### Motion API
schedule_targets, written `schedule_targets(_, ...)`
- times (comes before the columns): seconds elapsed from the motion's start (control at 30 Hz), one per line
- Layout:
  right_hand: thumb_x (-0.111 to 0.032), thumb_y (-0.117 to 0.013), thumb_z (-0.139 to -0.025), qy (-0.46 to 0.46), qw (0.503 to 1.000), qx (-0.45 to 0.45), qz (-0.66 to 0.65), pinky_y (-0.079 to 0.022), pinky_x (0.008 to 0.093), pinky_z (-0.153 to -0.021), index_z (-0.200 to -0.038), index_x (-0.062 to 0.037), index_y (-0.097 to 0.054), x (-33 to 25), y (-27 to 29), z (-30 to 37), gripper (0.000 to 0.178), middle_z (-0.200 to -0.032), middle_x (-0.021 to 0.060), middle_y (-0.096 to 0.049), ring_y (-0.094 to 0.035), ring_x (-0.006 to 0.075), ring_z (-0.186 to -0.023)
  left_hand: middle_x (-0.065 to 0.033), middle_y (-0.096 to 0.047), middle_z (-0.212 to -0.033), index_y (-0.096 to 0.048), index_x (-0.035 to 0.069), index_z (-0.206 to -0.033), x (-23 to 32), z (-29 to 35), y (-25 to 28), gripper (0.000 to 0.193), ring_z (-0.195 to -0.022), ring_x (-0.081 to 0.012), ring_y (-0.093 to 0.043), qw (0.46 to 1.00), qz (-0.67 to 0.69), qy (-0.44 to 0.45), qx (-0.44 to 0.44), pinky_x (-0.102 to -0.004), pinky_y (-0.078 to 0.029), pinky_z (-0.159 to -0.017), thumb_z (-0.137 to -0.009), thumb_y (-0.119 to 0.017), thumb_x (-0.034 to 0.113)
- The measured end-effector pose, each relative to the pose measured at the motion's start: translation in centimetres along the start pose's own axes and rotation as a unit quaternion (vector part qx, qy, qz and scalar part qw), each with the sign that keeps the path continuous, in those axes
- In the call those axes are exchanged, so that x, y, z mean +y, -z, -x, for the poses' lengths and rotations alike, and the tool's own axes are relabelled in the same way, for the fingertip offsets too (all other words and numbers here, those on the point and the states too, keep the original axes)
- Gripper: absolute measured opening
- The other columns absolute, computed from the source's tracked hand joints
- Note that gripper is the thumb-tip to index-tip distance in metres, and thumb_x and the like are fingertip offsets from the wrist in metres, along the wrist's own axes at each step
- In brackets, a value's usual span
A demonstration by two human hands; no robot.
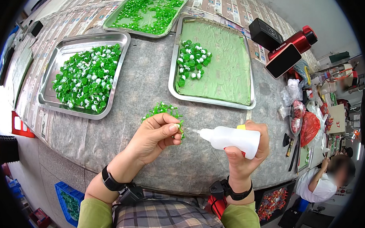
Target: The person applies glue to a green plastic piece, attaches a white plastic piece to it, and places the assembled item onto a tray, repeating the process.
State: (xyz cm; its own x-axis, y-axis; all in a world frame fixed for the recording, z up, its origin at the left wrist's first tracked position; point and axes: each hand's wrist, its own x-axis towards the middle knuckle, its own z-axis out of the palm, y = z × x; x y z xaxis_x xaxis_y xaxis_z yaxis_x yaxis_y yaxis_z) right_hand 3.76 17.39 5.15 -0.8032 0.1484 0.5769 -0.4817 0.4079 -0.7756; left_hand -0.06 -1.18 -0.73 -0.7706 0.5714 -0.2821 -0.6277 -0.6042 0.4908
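- Clock centred on nozzle tip, 12 = far side.
- Left hand [159, 131] at 9: thumb and index pinching a small green piece [181, 130], glossy, plastic-looking; other fingers curled in.
- Right hand [251, 144] at 3: wrapped round the base of a white bottle [230, 139], thumb on near side, fingers on far side.
- Bottle: smooth, semi-matt plastic, cylinder with tapered shoulder, lying near level. Thin clear nozzle [193, 130] points to 9, right at the piece; contact or small gap, can't tell.
- Loose pile [162, 109] at 10, just beyond left hand: thin, twiggy green bits, straight on the surface [148, 64]. Surface cover is grey, mottled, lightly creased.
- Left tray [66, 47] at 10, farther out: shiny bare metal, rounded corners. Dense heap of green bits with round white beads, dark dots on some.
- Right tray [211, 101] between 12 and 1: metal rim, wrinkled pale green liner. Small cluster [192, 58] of same green-and-white bits at its left side, rest of liner bare.
- Far tray [141, 32] between 11 and 12: glossy green bits spread unevenly, liner showing through.
- Phone [283, 61] near 2: flat dark slab, leaning on red flask [301, 39], glossy cylinder.
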Motion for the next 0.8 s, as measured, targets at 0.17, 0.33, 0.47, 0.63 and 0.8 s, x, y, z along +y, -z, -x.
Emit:
schedule_targets(0.17,-0.025,-0.077,-0.055,-0.014,1.0,0.007,-0.009,-0.036,0.0237,-0.047,-0.08,-0.0031,-0.049,-0.06,-0.1,0.16,0.044,-0.065,0.0055,-0.052,-0.046,0.0134,-0.054,-0.0057,-0.057,-0.072,-0.053,0.004,-0.084,-0.01,0.1,-0.11,0.008,-0.064,-0.0129,-0.057,1.0,-0.003,0.002,0.002,-0.0223,-0.049,-0.059,-0.077,-0.055,0.008)
schedule_targets(0.33,-0.026,-0.077,-0.055,-0.013,1.0,0.002,-0.001,-0.036,0.0233,-0.048,-0.081,-0.003,-0.049,0.02,-0.22,0.16,0.044,-0.065,0.0044,-0.05,-0.046,0.0129,-0.054,-0.0061,-0.057,-0.072,-0.053,0.004,-0.082,-0.04,0.02,-0.02,0.007,-0.063,-0.0126,-0.057,1.0,-0.01,0.002,0.001,-0.0221,-0.049,-0.058,-0.077,-0.055,0.009)
schedule_targets(0.47,-0.027,-0.076,-0.057,-0.034,0.998,0.028,-0.037,-0.036,0.0225,-0.05,-0.081,-0.0028,-0.048,0.07,-0.02,0.2,0.043,-0.068,0.0034,-0.049,-0.045,0.0118,-0.056,-0.0065,-0.057,-0.072,-0.053,0.004,-0.081,-0.09,0.02,0.12,0.007,-0.062,-0.0123,-0.056,1.0,0.0,0.003,-0.006,-0.0221,-0.048,-0.058,-0.078,-0.055,0.01)
schedule_targets(0.63,-0.028,-0.075,-0.058,-0.05,0.998,0.029,-0.019,-0.035,0.0215,-0.051,-0.08,-0.0028,-0.048,-0.09,-0.25,0.2,0.043,-0.069,0.0032,-0.047,-0.045,0.0114,-0.059,-0.0067,-0.057,-0.072,-0.053,0.004,-0.081,-0.06,0.08,0.16,0.007,-0.061,-0.0121,-0.056,1.0,-0.001,0.008,-0.004,-0.0223,-0.048,-0.058,-0.078,-0.055,0.01)
schedule_targets(0.8,-0.028,-0.074,-0.059,-0.026,0.996,0.079,-0.041,-0.035,0.021,-0.051,-0.079,-0.003,-0.048,0.01,-0.29,0.09,0.042,-0.067,0.0025,-0.047,-0.044,0.0107,-0.058,-0.0056,-0.057,-0.072,-0.053,0.003,-0.081,0.05,0.21,-0.37,0.008,-0.063,-0.0113,-0.056,0.999,-0.043,-0.024,0.02,-0.0228,-0.048,-0.059,-0.076,-0.056,0.008)
